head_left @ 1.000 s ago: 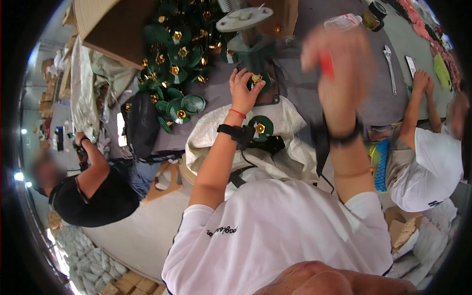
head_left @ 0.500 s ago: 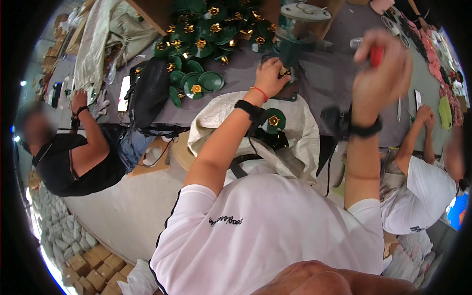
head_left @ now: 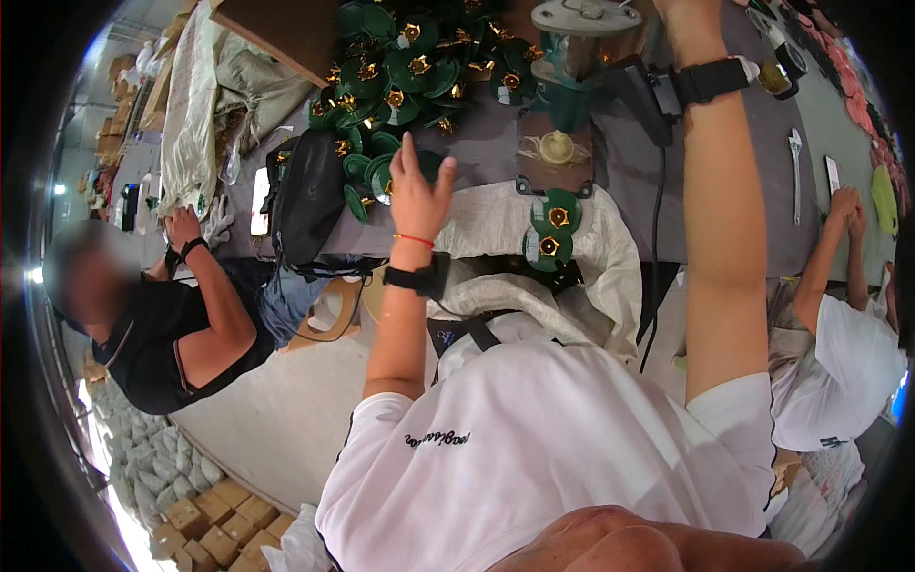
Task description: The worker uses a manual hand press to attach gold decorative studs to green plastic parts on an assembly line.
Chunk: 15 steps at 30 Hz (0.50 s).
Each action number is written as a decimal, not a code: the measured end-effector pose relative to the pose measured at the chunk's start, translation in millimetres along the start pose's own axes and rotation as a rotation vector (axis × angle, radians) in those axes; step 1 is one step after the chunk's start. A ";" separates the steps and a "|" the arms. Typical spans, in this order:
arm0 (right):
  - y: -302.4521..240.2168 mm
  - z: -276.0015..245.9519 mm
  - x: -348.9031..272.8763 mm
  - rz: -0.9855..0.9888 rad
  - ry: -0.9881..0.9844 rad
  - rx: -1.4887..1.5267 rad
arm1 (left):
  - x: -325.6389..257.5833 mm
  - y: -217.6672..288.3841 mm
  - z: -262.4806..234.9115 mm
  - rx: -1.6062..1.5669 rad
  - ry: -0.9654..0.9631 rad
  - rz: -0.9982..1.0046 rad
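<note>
Past the spread left hand (head_left: 417,198), heaped discs (head_left: 419,66) are seemingly waiting; two rightward discs (head_left: 558,216) are looking finished; right hand (head_left: 681,8) grip isn't showing.

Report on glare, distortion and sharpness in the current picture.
In the head view, a black fisheye border surrounds a scene that warps near the rim; glare whites out spots at far left; in the same head view, gold flower-shaped centres glint on round green discs, the bare left hand looks fairly sharp, and the right hand is cut off by the top edge.
</note>
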State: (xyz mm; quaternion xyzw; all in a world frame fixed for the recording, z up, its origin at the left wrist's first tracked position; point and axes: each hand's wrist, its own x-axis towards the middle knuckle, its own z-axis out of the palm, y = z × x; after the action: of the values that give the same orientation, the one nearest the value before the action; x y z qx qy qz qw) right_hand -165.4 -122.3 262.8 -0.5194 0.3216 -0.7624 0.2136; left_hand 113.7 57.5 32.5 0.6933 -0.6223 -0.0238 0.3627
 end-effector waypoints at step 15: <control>11.2 4.6 3.1 -0.367 0.062 -0.282 | -4.9 80.9 88.8 -0.450 -0.254 0.105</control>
State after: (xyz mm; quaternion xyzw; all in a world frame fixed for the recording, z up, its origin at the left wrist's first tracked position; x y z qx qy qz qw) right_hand -162.4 -133.5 258.1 -0.5701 0.3314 -0.7517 -0.0134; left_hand 1.1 22.8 8.2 0.5534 -0.6769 -0.2297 0.4275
